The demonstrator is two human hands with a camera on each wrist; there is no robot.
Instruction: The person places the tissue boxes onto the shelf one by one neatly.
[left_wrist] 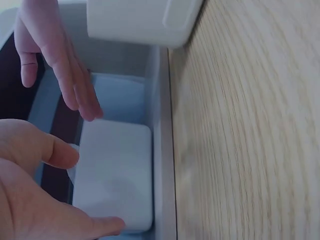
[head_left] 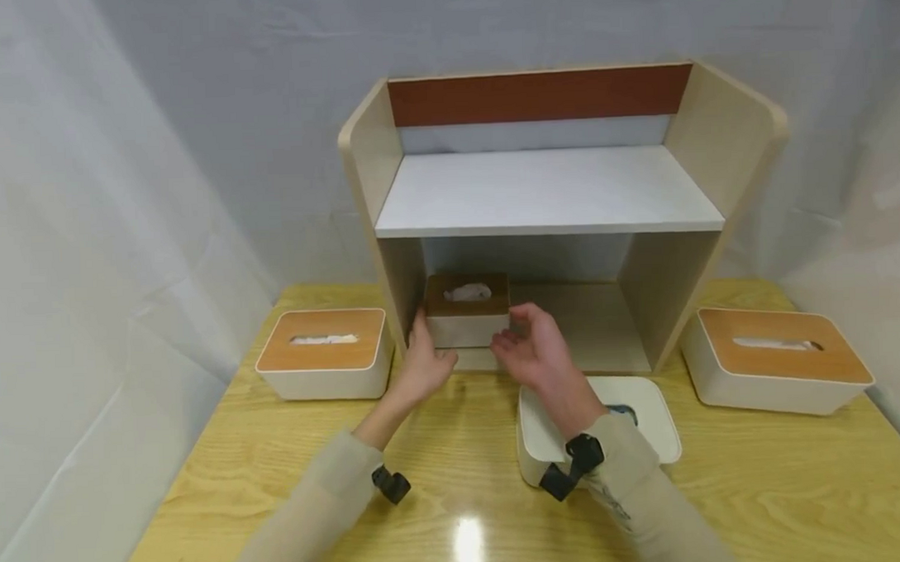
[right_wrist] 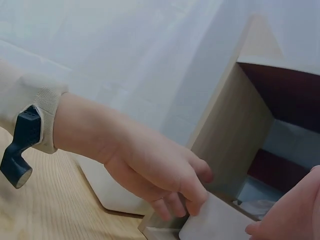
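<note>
A small white tissue box (head_left: 468,331) with a brown wooden lid and tissue at its slot stands at the left end of the shelf unit's lower compartment. My left hand (head_left: 421,366) lies along the box's left side, fingers extended and thumb apart in front. On the opposite side, my right hand (head_left: 536,348) has its loosely bent fingertips right at the box's right front corner. In the left wrist view, the white front of the box (left_wrist: 115,172) shows between both hands. The right wrist view shows my left hand (right_wrist: 160,167) at the box's near end.
The wooden shelf unit (head_left: 547,193) has a white upper board over the box. Larger wood-lidded tissue boxes stand left (head_left: 323,383) and right (head_left: 781,389) of it. A white-topped box (head_left: 651,414) sits under my right forearm on the wooden table (head_left: 456,463).
</note>
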